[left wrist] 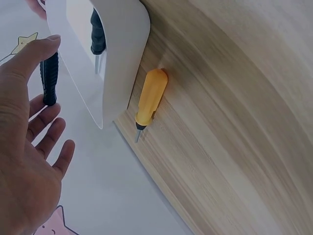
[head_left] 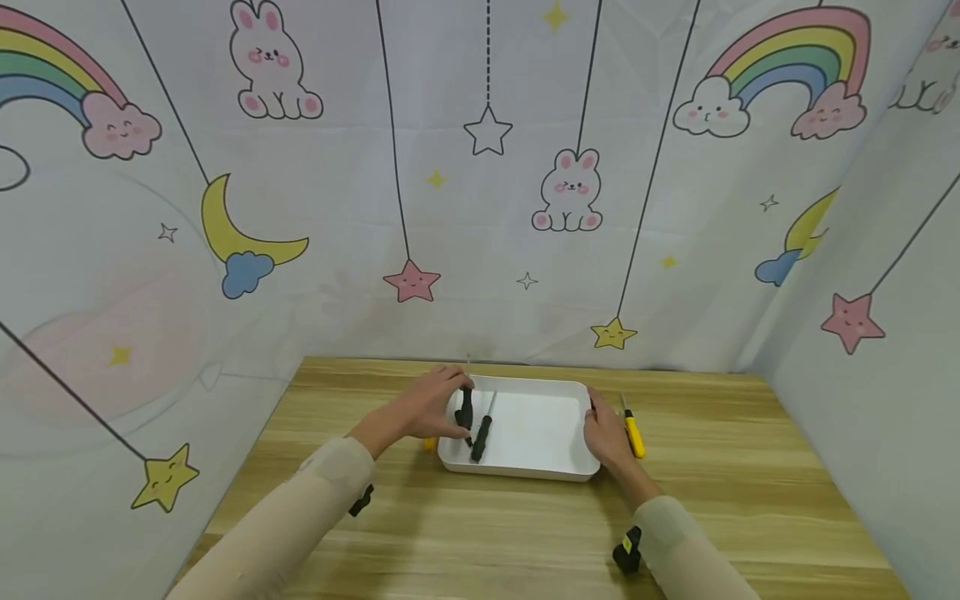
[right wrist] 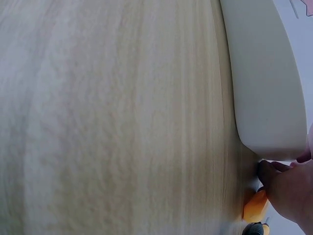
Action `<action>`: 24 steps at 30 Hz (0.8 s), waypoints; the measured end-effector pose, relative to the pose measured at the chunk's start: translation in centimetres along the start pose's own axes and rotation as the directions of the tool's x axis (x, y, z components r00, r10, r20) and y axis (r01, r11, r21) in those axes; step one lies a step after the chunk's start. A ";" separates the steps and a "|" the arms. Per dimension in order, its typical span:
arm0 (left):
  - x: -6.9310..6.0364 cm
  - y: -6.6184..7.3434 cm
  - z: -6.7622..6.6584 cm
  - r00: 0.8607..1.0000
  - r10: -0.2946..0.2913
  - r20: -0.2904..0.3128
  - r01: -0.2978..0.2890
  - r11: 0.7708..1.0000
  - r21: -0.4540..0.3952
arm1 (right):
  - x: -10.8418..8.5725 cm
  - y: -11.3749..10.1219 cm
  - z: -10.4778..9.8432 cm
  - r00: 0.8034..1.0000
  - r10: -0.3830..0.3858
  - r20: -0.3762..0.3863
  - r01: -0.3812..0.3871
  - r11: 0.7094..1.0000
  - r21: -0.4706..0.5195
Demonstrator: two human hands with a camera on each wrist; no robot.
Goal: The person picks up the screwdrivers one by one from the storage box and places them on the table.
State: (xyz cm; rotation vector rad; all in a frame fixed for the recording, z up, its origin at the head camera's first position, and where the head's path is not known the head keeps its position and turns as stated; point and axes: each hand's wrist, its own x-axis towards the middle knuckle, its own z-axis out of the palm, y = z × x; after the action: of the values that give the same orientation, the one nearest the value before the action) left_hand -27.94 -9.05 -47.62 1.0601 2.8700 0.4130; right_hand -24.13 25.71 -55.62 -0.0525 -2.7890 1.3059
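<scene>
Over the left end of a white tray (head_left: 536, 433), my left hand (head_left: 431, 404) pinches a black-handled screwdriver (head_left: 467, 408) between thumb and fingers, its shaft pointing to the back. The left wrist view shows this handle (left wrist: 49, 78) above the rim, the other fingers spread. Inside the tray lies a second black screwdriver (head_left: 482, 437). My right hand (head_left: 609, 433) grips the tray's right side; in the right wrist view its fingers reach the tray's corner and are partly hidden. A yellow-handled screwdriver (head_left: 633, 433) lies just right of that hand.
Left of the tray, a yellow-orange screwdriver (left wrist: 152, 95) rests on the wooden table (head_left: 510, 533), mostly hidden in the head view. Beyond the table's back edge hangs a printed white cloth (head_left: 487, 208). Black wrist devices (head_left: 628, 550) sit under the sleeves.
</scene>
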 end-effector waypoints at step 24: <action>-1.1 -1.6 -0.5 0.999 -0.027 -0.016 0.028 0.999 0.038 | 0.1 -0.1 0.1 1.000 0.023 0.005 -0.024 1.000 0.005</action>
State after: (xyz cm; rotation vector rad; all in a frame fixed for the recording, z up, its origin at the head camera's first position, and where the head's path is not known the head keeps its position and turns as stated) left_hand -28.18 -11.05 -47.58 1.0260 2.9139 0.3686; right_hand -24.27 25.58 -55.57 -0.0821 -2.7975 1.3200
